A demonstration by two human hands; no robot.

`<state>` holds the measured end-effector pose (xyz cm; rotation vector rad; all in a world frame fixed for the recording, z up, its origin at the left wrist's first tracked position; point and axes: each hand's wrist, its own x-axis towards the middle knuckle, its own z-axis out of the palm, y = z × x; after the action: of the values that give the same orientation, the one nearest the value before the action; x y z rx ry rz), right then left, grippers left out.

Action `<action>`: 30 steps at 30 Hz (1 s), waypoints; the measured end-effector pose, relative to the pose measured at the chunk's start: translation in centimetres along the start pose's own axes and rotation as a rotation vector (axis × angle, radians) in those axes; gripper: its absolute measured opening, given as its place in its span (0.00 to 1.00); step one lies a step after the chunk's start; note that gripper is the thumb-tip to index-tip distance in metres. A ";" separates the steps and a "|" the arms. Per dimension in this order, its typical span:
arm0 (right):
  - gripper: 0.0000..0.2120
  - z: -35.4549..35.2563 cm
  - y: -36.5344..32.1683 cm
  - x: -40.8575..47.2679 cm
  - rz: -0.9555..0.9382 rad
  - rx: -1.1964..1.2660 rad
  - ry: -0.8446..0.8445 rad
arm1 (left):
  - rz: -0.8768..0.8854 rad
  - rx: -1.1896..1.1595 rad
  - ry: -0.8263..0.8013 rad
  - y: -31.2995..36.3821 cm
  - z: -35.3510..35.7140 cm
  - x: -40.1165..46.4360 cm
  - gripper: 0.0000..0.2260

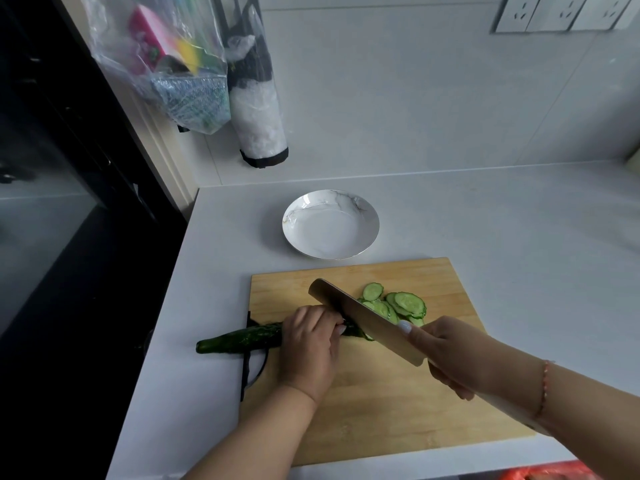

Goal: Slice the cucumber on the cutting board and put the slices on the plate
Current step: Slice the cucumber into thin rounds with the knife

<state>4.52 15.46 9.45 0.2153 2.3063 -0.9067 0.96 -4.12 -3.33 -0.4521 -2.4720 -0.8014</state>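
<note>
Left hand (308, 344) pins the dark green, bumpy cucumber (239, 339) across the wooden cutting board's (381, 410) left edge; right hand (446, 351) grips the broad steel cleaver (363, 318). Thin wet slices (398, 304), probably slippery and floppy, lie near the far edge; the white marbled plate (330, 225) waits beyond.

dark cucumber (239, 339) across board (381, 393), partly sliced

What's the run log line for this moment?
phase: slicing | left hand: steadies cucumber | right hand: knife | plate: empty
</note>
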 end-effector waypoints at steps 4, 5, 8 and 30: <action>0.31 -0.1 0.2 -0.4 0.000 -0.025 -0.009 | 0.003 0.005 0.007 0.1 -0.1 -0.1 0.07; 0.31 -0.2 0.3 -0.6 -0.005 -0.026 -0.014 | 0.003 0.002 0.009 0.1 -0.1 -0.1 0.07; 0.32 -0.3 0.4 -0.8 -0.020 -0.033 -0.028 | 0.002 -0.004 0.009 -0.1 0.0 -0.2 0.06; 0.29 1.5 -1.0 2.5 0.031 -0.119 -0.035 | -0.006 0.007 -0.040 0.0 -0.3 -0.2 0.06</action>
<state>2.96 13.58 7.63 0.1819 2.3096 -0.7489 1.25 -4.34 -3.24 -0.4632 -2.5128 -0.7934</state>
